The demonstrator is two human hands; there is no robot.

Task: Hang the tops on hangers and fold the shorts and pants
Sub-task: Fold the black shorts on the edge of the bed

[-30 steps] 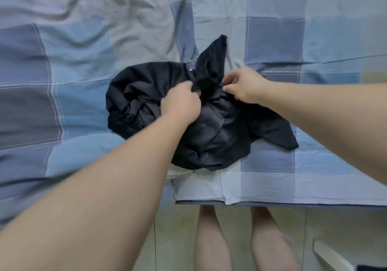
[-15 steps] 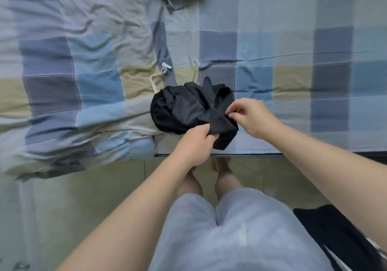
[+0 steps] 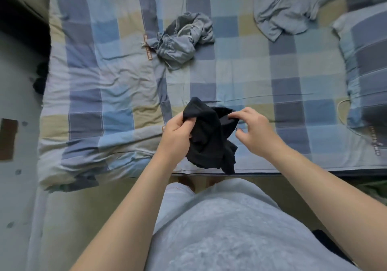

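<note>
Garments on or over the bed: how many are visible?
3. A black garment held by the left hand and right hand near the front edge of the bed; a crumpled grey garment lies at its middle; a bluish garment lies far right. More may be hidden.

Both your forearms reach forward from the lower edge of the view, bare to the elbow and angled inward towards each other. Your left hand (image 3: 178, 132) is turned thumb-up, its fingers curled round an upper fold of the black garment (image 3: 209, 143), which it holds up. Your right hand (image 3: 254, 131) is palm-down, its fingers bent onto the garment's top edge and the thumb spread below; whether it pinches is unclear.
</note>
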